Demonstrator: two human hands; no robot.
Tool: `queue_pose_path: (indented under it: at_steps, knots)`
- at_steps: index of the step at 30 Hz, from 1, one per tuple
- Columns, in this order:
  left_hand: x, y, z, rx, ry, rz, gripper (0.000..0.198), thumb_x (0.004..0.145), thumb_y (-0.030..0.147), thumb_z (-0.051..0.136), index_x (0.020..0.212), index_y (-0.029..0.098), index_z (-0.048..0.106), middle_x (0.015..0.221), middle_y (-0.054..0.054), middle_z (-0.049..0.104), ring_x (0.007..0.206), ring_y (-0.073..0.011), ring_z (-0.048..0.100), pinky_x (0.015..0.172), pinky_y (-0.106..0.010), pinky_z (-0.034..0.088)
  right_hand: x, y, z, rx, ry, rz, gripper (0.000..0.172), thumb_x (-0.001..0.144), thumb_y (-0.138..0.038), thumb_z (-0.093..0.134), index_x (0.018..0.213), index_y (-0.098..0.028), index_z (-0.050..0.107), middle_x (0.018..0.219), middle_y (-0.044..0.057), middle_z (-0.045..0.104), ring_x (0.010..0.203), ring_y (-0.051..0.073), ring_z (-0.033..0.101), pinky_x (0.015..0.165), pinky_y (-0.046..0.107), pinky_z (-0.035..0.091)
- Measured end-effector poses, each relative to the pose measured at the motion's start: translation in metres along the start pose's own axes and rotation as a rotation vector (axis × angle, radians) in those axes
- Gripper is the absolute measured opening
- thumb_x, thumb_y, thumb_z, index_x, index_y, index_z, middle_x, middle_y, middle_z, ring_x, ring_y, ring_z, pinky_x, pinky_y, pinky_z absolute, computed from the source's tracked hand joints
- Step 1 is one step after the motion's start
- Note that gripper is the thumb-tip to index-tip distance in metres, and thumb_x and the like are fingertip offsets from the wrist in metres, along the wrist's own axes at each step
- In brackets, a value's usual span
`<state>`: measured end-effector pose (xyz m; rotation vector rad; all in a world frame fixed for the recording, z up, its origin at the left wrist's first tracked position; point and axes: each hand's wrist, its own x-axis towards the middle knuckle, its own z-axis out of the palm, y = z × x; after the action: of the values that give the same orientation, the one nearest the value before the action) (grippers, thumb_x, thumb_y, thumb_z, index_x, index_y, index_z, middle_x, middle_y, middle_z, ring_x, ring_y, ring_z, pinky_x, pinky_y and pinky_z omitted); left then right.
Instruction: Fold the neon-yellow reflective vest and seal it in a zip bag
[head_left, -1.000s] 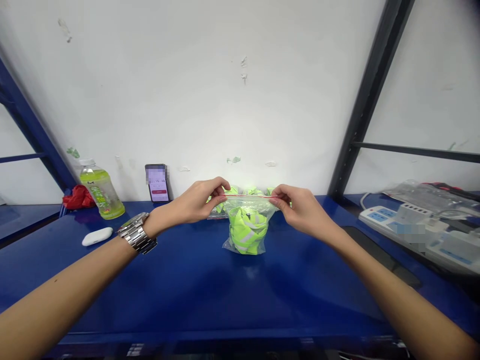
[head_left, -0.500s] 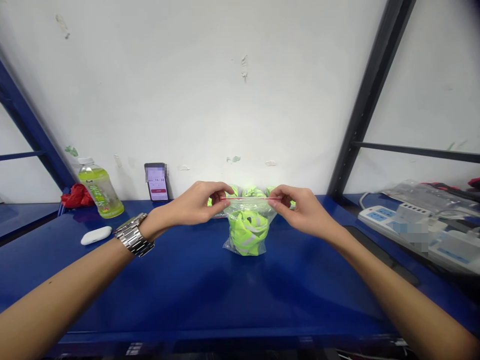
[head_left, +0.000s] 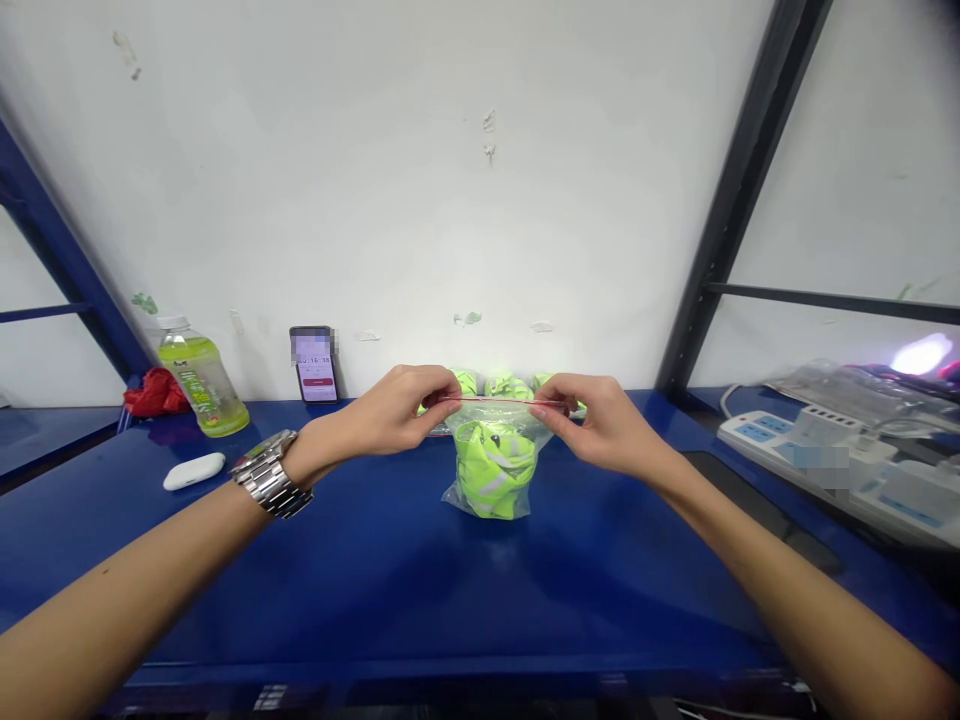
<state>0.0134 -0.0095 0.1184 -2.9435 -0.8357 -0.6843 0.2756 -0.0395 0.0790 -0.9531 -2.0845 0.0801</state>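
Note:
A clear zip-lock bag [head_left: 517, 420] with a red seal line stands before me, its top edge stretched between my hands. Inside it lies a bundled neon-yellow reflective vest [head_left: 495, 470] with pale grey strips. My left hand [head_left: 409, 408], with a metal watch [head_left: 271, 472] on the wrist, pinches the bag's left top corner. The right top corner is pinched between thumb and fingers of my right hand [head_left: 589, 418]. Behind the bag, several similar neon-yellow bundles [head_left: 508, 385] in clear plastic sit against the wall, partly hidden by my hands.
On the blue table [head_left: 360, 590], a green-yellow drink bottle [head_left: 202, 375], a red cloth bundle [head_left: 155, 392], a white earbud case [head_left: 193, 471] and a propped phone [head_left: 315, 365] stand left. A dark flat device [head_left: 757, 505] and power strips [head_left: 780, 435] lie right.
My right hand's pinch has slid slightly left along the red seal. The bag has shifted a little toward me. A bright light has appeared at the far right.

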Motion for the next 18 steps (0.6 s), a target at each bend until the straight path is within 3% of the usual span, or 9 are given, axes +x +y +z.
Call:
queue_pose_path:
  at_steps: [4, 8, 13, 18]
  knots:
    - [0.002, 0.003, 0.0, -0.082, -0.034, -0.004, 0.017, 0.092, 0.03, 0.047, 0.09, 0.017, 0.058, 0.08, -0.003, 0.061, 0.069, -0.0128, 0.053, 0.063, -0.025, 0.04, 0.002, -0.003, -0.001, 0.039, -0.045, -0.002, 0.008, 0.084, -0.024, 0.057, 0.081, -0.017, 0.061, 0.074, 0.003, 0.064, 0.067, 0.015, 0.055, 0.062, 0.028, 0.042]
    - [0.006, 0.007, 0.002, -0.032, -0.035, 0.019, 0.018, 0.093, 0.029, 0.046, 0.086, 0.016, 0.057, 0.074, -0.001, 0.058, 0.064, -0.0118, 0.05, 0.06, -0.025, 0.037, 0.003, -0.004, 0.0, 0.069, -0.068, 0.001, 0.009, 0.085, -0.024, 0.056, 0.082, -0.017, 0.062, 0.077, 0.004, 0.065, 0.07, 0.016, 0.057, 0.066, 0.028, 0.043]
    - [0.008, 0.008, 0.004, 0.033, -0.02, 0.036, 0.015, 0.093, 0.024, 0.045, 0.085, 0.016, 0.055, 0.072, 0.0, 0.056, 0.062, -0.0113, 0.046, 0.059, -0.026, 0.034, 0.004, -0.003, 0.004, 0.03, -0.026, -0.034, 0.009, 0.085, -0.022, 0.055, 0.079, -0.017, 0.059, 0.075, 0.003, 0.063, 0.068, 0.015, 0.055, 0.064, 0.028, 0.041]
    - [0.008, 0.01, 0.003, -0.044, -0.063, 0.026, 0.016, 0.093, 0.028, 0.047, 0.089, 0.016, 0.057, 0.076, -0.001, 0.059, 0.065, -0.0115, 0.049, 0.06, -0.025, 0.036, 0.005, -0.004, 0.007, 0.072, -0.044, -0.022, 0.009, 0.085, -0.023, 0.055, 0.081, -0.017, 0.06, 0.075, 0.003, 0.063, 0.069, 0.015, 0.055, 0.064, 0.027, 0.041]
